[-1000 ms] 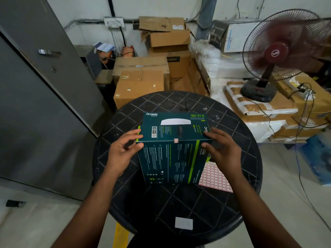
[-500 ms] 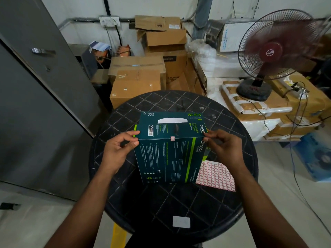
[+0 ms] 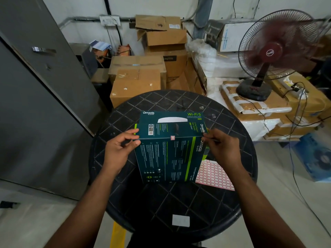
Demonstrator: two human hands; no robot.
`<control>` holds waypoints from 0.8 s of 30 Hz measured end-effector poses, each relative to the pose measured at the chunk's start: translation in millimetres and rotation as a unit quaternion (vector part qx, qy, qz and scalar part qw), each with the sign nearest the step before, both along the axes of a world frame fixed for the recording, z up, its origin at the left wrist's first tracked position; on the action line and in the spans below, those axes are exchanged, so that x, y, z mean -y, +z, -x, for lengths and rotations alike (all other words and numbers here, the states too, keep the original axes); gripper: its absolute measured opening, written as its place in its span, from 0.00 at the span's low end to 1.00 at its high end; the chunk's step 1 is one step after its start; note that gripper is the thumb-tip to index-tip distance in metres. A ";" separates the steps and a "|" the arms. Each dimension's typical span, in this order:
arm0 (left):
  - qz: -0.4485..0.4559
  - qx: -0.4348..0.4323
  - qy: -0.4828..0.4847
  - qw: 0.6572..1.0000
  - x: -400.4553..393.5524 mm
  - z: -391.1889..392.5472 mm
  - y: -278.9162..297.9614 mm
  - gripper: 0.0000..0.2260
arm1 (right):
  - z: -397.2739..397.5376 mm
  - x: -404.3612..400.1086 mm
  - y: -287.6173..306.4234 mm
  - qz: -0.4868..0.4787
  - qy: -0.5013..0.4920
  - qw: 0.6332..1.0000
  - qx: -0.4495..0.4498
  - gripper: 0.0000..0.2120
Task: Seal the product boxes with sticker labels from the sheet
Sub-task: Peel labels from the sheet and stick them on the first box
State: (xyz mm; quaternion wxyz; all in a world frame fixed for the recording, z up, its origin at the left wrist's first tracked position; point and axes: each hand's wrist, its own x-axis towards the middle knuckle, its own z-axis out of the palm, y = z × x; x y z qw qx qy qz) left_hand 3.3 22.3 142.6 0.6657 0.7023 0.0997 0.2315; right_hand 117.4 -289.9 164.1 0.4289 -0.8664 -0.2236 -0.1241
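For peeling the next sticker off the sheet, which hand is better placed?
Probably the right hand: the sticker sheet lies just below it, beside the box. The left hand grips the box's far side.

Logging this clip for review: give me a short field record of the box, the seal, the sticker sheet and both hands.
box: teal product box on the round black table
seal: one small sticker across the top edge seam
sheet: sticker sheet flat on the table, right of the box, partly under it
left hand: grips the box's upper left corner
right hand: grips the upper right corner
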 end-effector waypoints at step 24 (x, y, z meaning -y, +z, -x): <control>-0.214 -0.026 0.063 0.974 19.5 -9.9 -1.6 0.09 | 5.0 -54.9 -13.5 -0.002 0.024 0.994 0.106 0.06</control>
